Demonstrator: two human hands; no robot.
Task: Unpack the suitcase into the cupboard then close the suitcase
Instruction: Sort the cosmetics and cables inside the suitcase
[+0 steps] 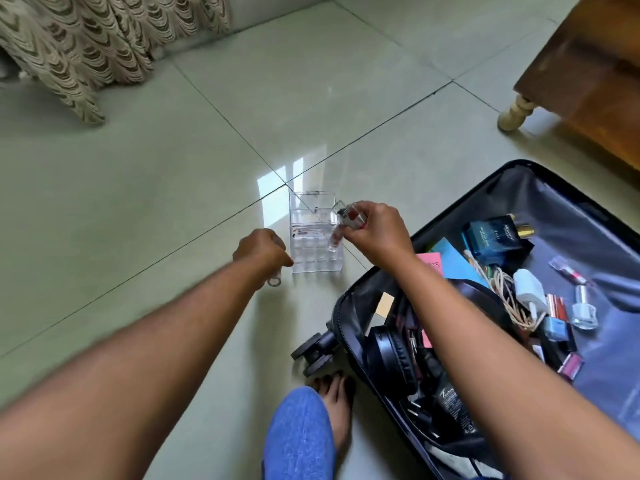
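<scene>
An open suitcase [512,327] lies flat on the tiled floor [173,168] at the right, its dark lining showing. Inside it are black headphones [391,355], a blue perfume box [491,237], a white charger [528,289] with a tangle of pale cable [502,292], a small glass bottle [583,311], several lipsticks and coloured cards. Just left of the suitcase, on the floor, stands a clear plastic organiser [313,233] with a grid of small slots and its lid tipped up at the back. The right hand [375,233] is over the organiser, its grip closed around a few clear-capped lipsticks [346,220], one of them dipping toward a slot at the organiser's right side. The left hand [261,251] is beside the organiser's left wall, its grip curled around a small clear tube [274,281] whose end pokes out below the fist. A knee in blue cloth [298,434] and a bare foot [336,403] rest by the suitcase wheels [313,351]. A patterned curtain [86,46] hangs at the top left, and a wooden piece of furniture [585,74] with a pale leg stands at the top right.
</scene>
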